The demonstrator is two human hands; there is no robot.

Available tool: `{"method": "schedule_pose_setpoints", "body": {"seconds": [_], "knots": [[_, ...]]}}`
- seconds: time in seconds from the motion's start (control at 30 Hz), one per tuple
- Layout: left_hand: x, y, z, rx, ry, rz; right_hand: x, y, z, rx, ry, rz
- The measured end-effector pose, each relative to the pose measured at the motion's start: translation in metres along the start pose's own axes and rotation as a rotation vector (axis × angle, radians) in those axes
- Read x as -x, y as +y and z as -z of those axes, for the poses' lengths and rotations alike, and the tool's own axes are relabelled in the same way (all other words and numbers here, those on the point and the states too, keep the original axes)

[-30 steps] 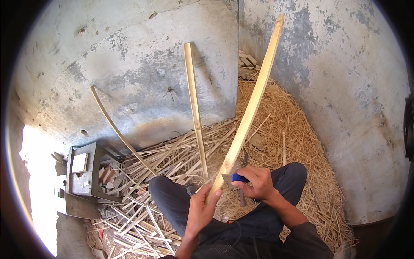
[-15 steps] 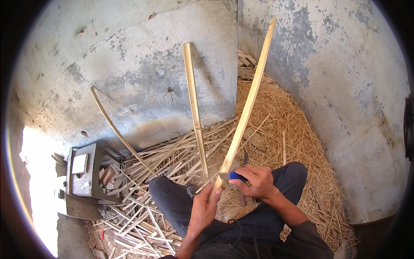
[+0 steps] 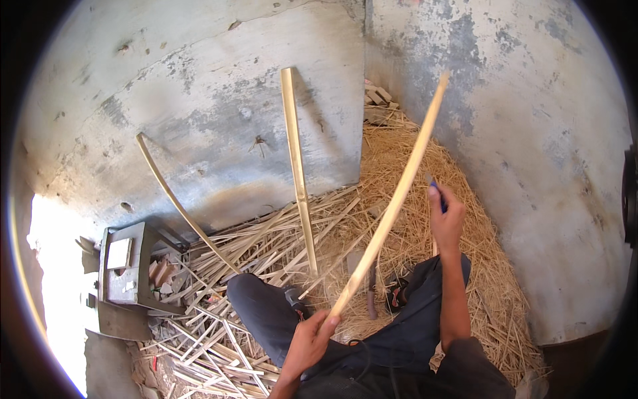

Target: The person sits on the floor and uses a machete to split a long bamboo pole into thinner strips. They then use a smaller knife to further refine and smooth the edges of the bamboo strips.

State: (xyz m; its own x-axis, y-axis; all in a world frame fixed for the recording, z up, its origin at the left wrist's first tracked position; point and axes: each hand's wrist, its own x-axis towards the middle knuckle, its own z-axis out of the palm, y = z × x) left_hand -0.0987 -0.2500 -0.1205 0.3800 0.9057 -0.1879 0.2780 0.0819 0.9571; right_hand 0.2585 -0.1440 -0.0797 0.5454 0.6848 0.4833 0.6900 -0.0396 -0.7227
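Over my lap, my left hand (image 3: 310, 342) is closed around the lower end of a long pale bamboo strip (image 3: 392, 209). The strip slants up and away to the right, its far tip in the air before the right wall. Raised to the right of the strip, my right hand (image 3: 448, 219) grips a small knife (image 3: 434, 187) with a blue handle. Its short blade points up and stands clear of the bamboo. Between my legs lies a tool with a dark wooden handle (image 3: 371, 300); the strip partly covers it.
Two other bamboo strips, one straight (image 3: 296, 153) and one bowed (image 3: 179, 199), lean on the left wall (image 3: 219, 86). Split strips (image 3: 246, 249) litter the floor at left, beside a grey wooden box (image 3: 126, 266). Shavings (image 3: 492, 286) pile up at right.
My right hand with the knife has left the strip's lower end and moved up and right. The strip's far tip has dropped and swung right.
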Motion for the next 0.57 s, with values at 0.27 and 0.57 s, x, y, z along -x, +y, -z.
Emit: {"method": "schedule_pose_setpoints", "body": {"seconds": [0.27,0.57], "knots": [[-0.022,0.01,0.017,0.098,-0.036,0.0,0.044,-0.001,-0.006,-0.16,-0.195,0.243],[-0.039,0.023,0.012,0.173,-0.017,-0.094,0.111,-0.039,-0.016,-0.209,-0.478,0.553]]}}
